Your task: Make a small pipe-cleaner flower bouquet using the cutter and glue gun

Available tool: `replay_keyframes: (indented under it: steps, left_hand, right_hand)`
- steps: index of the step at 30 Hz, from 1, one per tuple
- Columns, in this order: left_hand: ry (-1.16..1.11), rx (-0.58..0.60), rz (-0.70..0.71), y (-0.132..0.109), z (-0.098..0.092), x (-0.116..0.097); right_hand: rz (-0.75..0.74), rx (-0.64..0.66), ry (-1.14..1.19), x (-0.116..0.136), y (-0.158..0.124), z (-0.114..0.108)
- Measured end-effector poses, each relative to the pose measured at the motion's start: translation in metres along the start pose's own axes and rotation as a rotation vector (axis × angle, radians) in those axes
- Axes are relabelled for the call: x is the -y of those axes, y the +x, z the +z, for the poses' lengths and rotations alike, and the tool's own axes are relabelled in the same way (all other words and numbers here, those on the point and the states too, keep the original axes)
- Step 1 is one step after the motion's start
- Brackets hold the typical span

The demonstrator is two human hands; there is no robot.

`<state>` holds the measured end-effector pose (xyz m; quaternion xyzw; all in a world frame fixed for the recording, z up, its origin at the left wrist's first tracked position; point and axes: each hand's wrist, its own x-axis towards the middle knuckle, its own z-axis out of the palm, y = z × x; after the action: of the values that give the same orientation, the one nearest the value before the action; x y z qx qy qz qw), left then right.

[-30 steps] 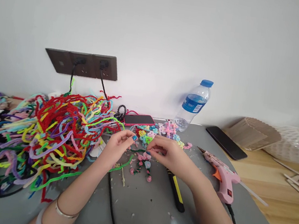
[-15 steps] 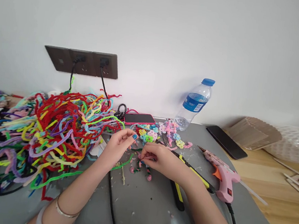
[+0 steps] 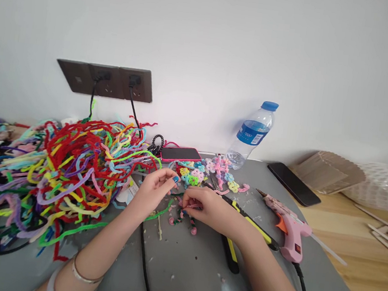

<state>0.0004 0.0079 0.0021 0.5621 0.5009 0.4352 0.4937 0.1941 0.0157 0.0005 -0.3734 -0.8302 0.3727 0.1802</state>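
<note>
My left hand [image 3: 155, 189] is raised over the middle of the grey table, thumb and fingertips pinched together; whatever lies between them is too small to make out. Just to its right, my right hand [image 3: 209, 208] has its fingers closed on a small pink pipe cleaner piece [image 3: 193, 206]. Dark green and pink twisted pipe cleaner pieces with curled pink ends [image 3: 193, 230] hang or lie below those fingers. Behind both hands sit several bright pipe cleaner flowers [image 3: 195, 176]. A bright green pipe cleaner [image 3: 161, 214] lies between my wrists.
A large tangle of pipe cleaners [image 3: 80, 168] fills the left. Yellow-black pliers [image 3: 231, 255] lie under my right forearm, near a pink glue gun [image 3: 293, 232]. A leaning water bottle [image 3: 251, 136], a pink-edged phone [image 3: 181, 154] and a black phone [image 3: 294, 184] are behind. A black cable [image 3: 143, 263] crosses the front.
My left thumb and fingertips have shifted very slightly to the right. My right hand stays almost in the same place with its hold kept.
</note>
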Motion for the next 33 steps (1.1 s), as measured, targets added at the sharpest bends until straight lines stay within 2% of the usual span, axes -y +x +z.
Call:
replay_keyframes:
  steps: [4, 11, 19, 23, 29, 33]
  left_hand:
    - [0.006, 0.032, 0.024, 0.000, 0.000, 0.000]
    - [0.039, 0.186, 0.021, 0.000, 0.001, 0.002]
    - [-0.100, 0.252, -0.024, -0.002, 0.006, 0.002]
    - [-0.089, 0.297, -0.026, -0.006, 0.005, 0.000]
    - [-0.035, 0.259, -0.011, -0.006, 0.003, -0.004]
    - [-0.018, 0.216, -0.032, -0.005, 0.004, -0.006]
  right_hand:
    - [0.015, -0.069, 0.092, 0.000, -0.002, -0.007]
    - [-0.072, -0.358, 0.154, 0.010, -0.002, -0.016]
    - [-0.140, -0.416, 0.100, 0.014, -0.001, -0.012]
    - [-0.139, -0.485, 0.103, 0.014, -0.001, -0.013]
    - [-0.147, -0.635, 0.201, 0.016, -0.003, -0.013]
    - [-0.132, -0.879, 0.379, 0.018, -0.005, -0.013]
